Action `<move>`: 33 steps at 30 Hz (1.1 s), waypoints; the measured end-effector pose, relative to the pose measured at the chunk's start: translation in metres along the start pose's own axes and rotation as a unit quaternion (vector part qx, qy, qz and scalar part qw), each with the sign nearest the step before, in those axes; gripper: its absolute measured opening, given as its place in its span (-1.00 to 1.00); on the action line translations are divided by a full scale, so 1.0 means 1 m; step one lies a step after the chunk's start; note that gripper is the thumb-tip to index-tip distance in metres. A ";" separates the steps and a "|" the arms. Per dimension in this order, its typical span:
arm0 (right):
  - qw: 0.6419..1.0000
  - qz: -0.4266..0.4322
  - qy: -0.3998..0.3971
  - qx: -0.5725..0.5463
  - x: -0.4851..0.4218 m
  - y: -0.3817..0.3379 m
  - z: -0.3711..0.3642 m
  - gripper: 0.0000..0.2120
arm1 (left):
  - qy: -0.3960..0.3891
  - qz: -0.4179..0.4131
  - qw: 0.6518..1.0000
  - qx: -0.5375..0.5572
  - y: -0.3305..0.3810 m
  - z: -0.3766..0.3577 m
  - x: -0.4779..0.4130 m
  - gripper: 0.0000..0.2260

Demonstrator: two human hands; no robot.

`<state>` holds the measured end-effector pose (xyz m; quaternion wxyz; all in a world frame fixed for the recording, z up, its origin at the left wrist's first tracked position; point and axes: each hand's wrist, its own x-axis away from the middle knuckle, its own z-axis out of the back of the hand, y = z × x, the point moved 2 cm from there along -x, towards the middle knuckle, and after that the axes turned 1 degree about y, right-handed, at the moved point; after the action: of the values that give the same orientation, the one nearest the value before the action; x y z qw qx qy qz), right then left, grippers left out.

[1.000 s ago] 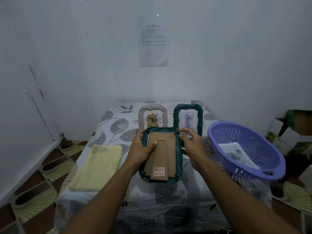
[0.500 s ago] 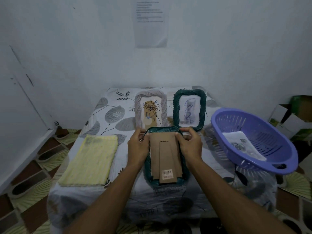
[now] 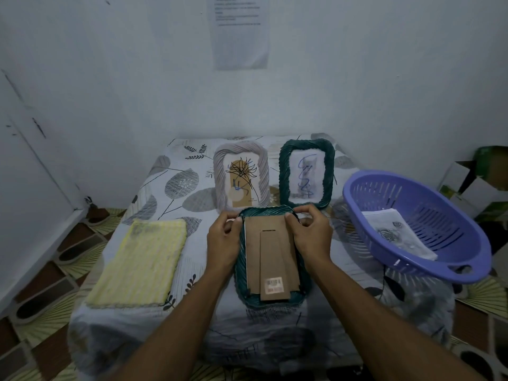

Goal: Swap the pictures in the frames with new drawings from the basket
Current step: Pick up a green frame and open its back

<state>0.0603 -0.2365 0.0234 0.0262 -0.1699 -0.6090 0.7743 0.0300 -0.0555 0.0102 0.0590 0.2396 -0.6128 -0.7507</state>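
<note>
Head: blurred barcode sticker [image 3: 274, 285] on frame [image 3: 240, 273]

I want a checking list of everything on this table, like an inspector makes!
Surface: table under a leaf-print cloth.
Job's things: face-down frame, cardboard back up; grey frame and green frame upright behind it, both filled; basket at right, holding a drawing.
Clutter: yellow towel at left.
Hands: left hand and right hand both grip the face-down frame's top edge.
Cables: nothing seen.
Surroundings: white wall with a paper sheet; boxes at right; tiled floor.
</note>
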 end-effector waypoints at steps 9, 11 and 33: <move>1.000 -0.017 0.005 -0.004 -0.001 0.009 0.002 -0.96 | -0.001 0.014 1.000 0.003 -0.006 -0.002 -0.001 -0.94; 1.000 -0.020 0.004 -0.001 -0.001 0.009 0.003 -0.95 | -0.001 0.017 1.000 0.002 -0.006 -0.002 -0.001 -0.94; 0.999 -0.039 0.008 -0.013 -0.006 0.010 0.005 -0.90 | -0.018 0.025 0.999 -0.011 -0.005 -0.005 -0.008 -0.87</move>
<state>0.0656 -0.2454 0.0158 0.0591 -0.1524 -0.6252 0.7632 0.0401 -0.0562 0.0072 0.0696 0.2101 -0.6114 -0.7598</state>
